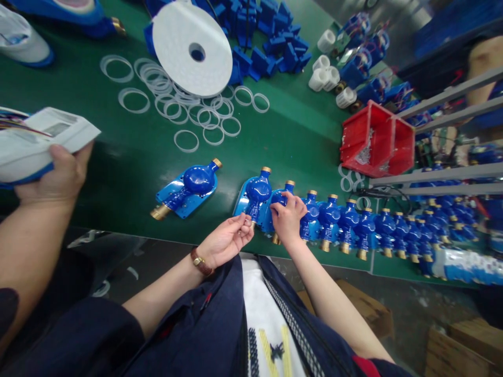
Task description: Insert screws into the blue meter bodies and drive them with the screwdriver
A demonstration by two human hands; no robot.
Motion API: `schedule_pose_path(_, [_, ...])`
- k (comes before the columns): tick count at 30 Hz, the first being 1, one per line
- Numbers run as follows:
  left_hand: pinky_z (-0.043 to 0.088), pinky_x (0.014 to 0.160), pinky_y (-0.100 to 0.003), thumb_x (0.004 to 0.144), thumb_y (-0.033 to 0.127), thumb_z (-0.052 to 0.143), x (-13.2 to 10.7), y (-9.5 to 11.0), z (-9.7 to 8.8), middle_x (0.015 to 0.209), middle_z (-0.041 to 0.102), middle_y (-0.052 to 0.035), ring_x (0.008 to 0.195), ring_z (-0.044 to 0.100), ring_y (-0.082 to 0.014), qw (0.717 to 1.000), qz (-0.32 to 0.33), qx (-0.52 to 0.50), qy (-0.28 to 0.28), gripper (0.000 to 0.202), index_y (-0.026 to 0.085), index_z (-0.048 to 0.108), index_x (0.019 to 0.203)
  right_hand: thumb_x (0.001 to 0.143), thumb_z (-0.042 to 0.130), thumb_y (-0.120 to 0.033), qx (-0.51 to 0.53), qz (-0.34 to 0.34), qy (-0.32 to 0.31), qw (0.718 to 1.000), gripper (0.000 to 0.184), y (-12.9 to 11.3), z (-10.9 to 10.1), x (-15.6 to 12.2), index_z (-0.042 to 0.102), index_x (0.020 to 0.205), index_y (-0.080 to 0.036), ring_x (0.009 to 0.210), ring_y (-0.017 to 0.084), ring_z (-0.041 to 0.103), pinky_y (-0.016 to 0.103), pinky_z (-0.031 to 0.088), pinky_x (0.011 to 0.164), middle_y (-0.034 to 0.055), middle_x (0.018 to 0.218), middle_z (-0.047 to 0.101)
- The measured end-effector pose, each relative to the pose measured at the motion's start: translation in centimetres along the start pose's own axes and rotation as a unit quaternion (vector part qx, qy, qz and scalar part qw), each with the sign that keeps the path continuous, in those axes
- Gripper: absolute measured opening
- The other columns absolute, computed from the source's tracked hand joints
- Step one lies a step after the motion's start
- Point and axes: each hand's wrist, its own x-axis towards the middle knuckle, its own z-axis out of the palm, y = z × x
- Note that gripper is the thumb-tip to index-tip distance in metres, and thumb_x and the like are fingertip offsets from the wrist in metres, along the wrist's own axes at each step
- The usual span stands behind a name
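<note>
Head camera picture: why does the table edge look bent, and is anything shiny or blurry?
Head view: wide lens bows the green table edge and the row of blue meters; head view: lamps glint on their domes; head view: far right smears, right hand is sharp.

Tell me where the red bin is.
In the head view, the red bin sits right of centre on the green table, behind the row of blue meters.

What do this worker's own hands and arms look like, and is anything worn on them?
Both hands are bare, without gloves. The left hand has a brown-strapped wristwatch with a gold-coloured case. The right hand wears nothing. Dark navy sleeves end near the elbows.
</note>
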Motion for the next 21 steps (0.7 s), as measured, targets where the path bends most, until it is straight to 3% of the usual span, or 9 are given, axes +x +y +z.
schedule_pose_path(2, [0.051,0.065,-0.016,0.091,0.012,0.043,0.0,-0.1,0.1,0.068,0.052,-0.0015,0.053,0.049,-0.0010,1.000,0.002,0.011,0.018,0.029,0.007,0.063,0.071,0.079,0.059,-0.022,0.000,0.005,0.010,1.000,0.008,-0.6,-0.7,-0.1,0.066,0.082,-0.023,0.113,0.030,0.037,0.049,0.027,0.091,0.0075,0.122,0.051])
schedule_pose_path(4, [0.051,0.063,-0.016,0.091,0.013,0.045,0.1,-0.3,0.0,0.066,0.053,-0.0010,0.051,0.047,-0.0006,0.999,0.002,0.020,0.028,0.028,0.007,0.063,0.071,0.082,0.057,-0.025,0.068,-0.012,0.008,0.998,0.009,-1.7,-2.1,-0.4,0.063,0.088,-0.021,0.103,0.025,0.046,0.043,0.033,0.088,0.0077,0.107,0.059])
schedule_pose_path(7, [0.049,0.059,-0.015,0.090,0.013,0.048,0.3,-0.6,-0.2,0.063,0.053,0.0001,0.047,0.045,0.0001,0.999,0.001,0.031,0.026,0.025,0.007,0.064,0.071,0.087,0.052,-0.030,0.239,-0.077,-0.050,0.967,0.015,-3.7,-4.2,-1.3,0.061,0.092,-0.020,0.085,0.016,0.056,0.032,0.042,0.079,0.0036,0.087,0.065])
schedule_pose_path(9, [0.048,0.059,-0.014,0.088,0.013,0.052,0.6,-0.9,-0.4,0.060,0.053,0.0010,0.047,0.044,0.0001,0.999,0.010,0.041,0.023,0.022,0.007,0.063,0.070,0.088,0.052,-0.030,0.290,-0.102,-0.071,0.949,0.015,-4.8,-5.1,-1.9,0.061,0.090,-0.019,0.079,0.014,0.057,0.029,0.043,0.075,0.0023,0.084,0.067])
schedule_pose_path(13, [0.047,0.059,-0.015,0.080,0.015,0.063,0.7,-1.0,-0.5,0.059,0.054,0.0006,0.051,0.046,-0.0022,0.992,0.056,0.106,0.033,0.016,0.008,0.063,0.066,0.088,0.051,-0.028,0.203,-0.108,-0.036,0.973,0.017,-4.9,-4.7,-1.6,0.062,0.079,-0.020,0.077,0.014,0.053,0.031,0.038,0.074,0.0010,0.077,0.066])
schedule_pose_path(17, [0.048,0.067,-0.020,0.084,0.013,0.055,0.0,-0.3,-0.5,0.075,0.061,-0.0063,0.067,0.055,-0.0076,0.984,0.077,0.151,0.062,0.013,0.006,0.065,0.085,0.084,0.057,-0.030,0.033,-0.029,0.018,0.999,0.014,-2.8,-2.4,0.4,0.064,0.076,-0.021,0.091,0.021,0.046,0.037,0.029,0.081,0.0030,0.088,0.064])
schedule_pose_path(21, [0.046,0.062,-0.021,0.086,0.010,0.049,-0.8,0.6,-0.6,0.066,0.054,0.0002,0.055,0.047,-0.0050,0.982,0.086,0.165,0.044,0.012,0.011,0.060,0.088,0.083,0.056,-0.029,-0.066,-0.029,-0.031,0.997,0.015,-1.3,-0.1,1.5,0.065,0.075,-0.021,0.096,0.024,0.040,0.040,0.024,0.083,0.0048,0.098,0.060])
